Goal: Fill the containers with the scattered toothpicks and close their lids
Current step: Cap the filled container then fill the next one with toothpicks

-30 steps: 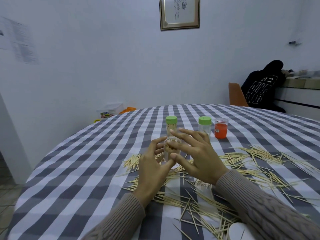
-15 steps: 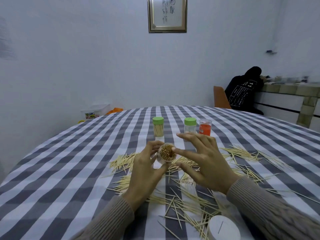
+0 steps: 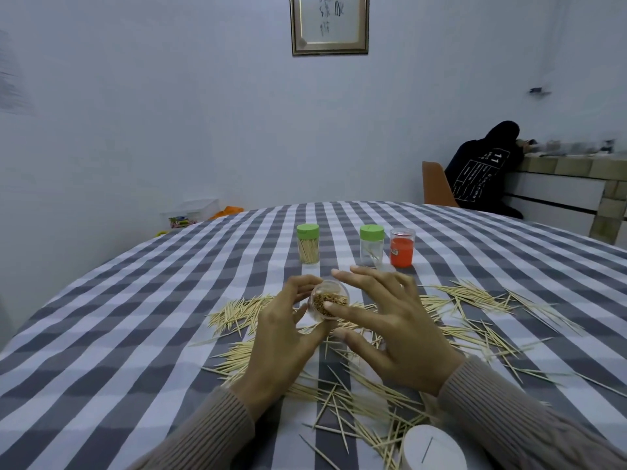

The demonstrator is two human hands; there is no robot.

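taupe ribbed-knit sleeves [image 3: 217,432], cuffs at wrists

On the counter [image 3: 135,317]: toothpicks [image 3: 475,300] scattered across the near middle and right. Above them, an open container [image 3: 327,301] tilted toward the camera, toothpicks inside, between the left hand [image 3: 281,337] and right hand [image 3: 393,330]. Behind, in a row: lidded container [image 3: 307,244] at left, second lidded container [image 3: 371,245] to its right, third container [image 3: 402,247] just beside that. At the near edge, right: a lid [image 3: 432,447], one toothpick on top.
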